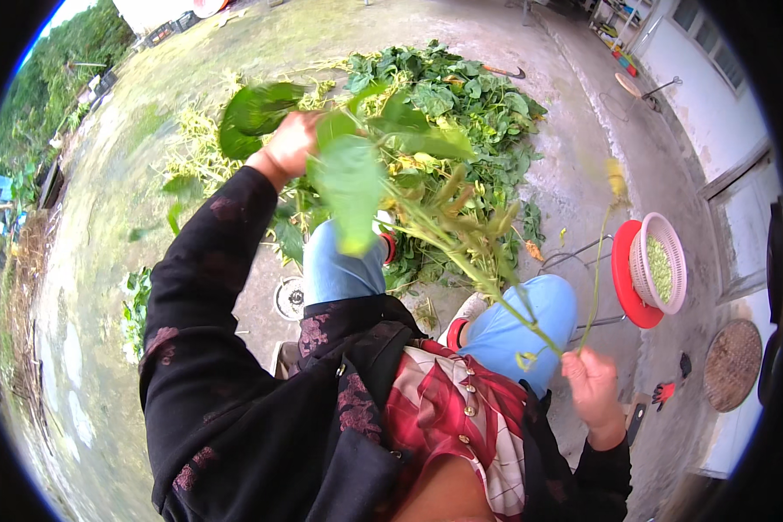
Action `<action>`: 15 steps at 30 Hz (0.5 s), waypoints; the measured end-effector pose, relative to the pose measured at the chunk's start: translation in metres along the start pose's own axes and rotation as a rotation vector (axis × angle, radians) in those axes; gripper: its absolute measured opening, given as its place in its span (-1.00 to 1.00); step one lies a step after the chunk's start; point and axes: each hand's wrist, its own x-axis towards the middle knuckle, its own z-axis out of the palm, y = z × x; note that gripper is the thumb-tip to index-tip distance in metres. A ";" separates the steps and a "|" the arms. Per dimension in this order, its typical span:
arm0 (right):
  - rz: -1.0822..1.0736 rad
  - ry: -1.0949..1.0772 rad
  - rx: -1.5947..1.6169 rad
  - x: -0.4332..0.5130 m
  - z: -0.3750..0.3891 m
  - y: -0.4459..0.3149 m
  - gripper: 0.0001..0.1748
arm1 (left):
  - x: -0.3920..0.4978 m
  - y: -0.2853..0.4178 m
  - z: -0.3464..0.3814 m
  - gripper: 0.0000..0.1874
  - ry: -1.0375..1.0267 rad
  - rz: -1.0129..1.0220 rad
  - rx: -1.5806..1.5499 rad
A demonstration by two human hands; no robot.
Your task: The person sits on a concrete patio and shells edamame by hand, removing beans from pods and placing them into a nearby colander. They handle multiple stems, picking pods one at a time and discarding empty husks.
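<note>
My right hand (589, 385) is closed around the lower end of a green soybean stalk (460, 254), which slants up to the left across my knees. Hairy pods and blurred large leaves (349, 176) hang on its upper part. Up at the leafy end is my left hand (295, 140), its fingers curled among the leaves; they partly hide what it grips. A thin stem with a yellow leaf (616, 179) also rises from my right hand. Beyond my knees a heap of green leaves (457, 98) lies on the concrete, with paler stripped stalks (202, 147) to its left.
A pink plastic basket (677, 261) of shelled green beans stands on a red stool (625, 274) at the right. A sickle (506, 72) lies behind the heap. A round woven tray (733, 365) and a red and black glove (663, 393) are near the wall.
</note>
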 end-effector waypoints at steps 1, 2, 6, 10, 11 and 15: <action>-0.055 -0.017 0.028 0.000 0.006 -0.007 -0.66 | -0.007 -0.009 0.001 -0.84 -0.096 -0.224 -0.124; -0.069 -0.048 -0.002 0.003 0.009 -0.011 -0.70 | -0.015 -0.018 0.003 -0.83 -0.169 -0.458 -0.226; -0.108 -0.045 -0.004 0.015 0.016 -0.013 -0.70 | -0.048 -0.041 0.022 -0.67 0.049 -0.107 0.364; 0.078 -0.017 -0.075 -0.006 -0.003 -0.004 -0.66 | -0.128 -0.072 -0.044 -0.83 0.263 -0.906 0.291; 0.180 0.069 -0.117 -0.012 -0.012 0.001 -0.65 | -0.155 -0.080 -0.075 -0.72 0.552 -1.215 0.149; 0.479 0.073 0.143 -0.026 -0.002 0.020 -0.59 | -0.183 -0.101 -0.123 -0.68 0.494 -1.441 0.892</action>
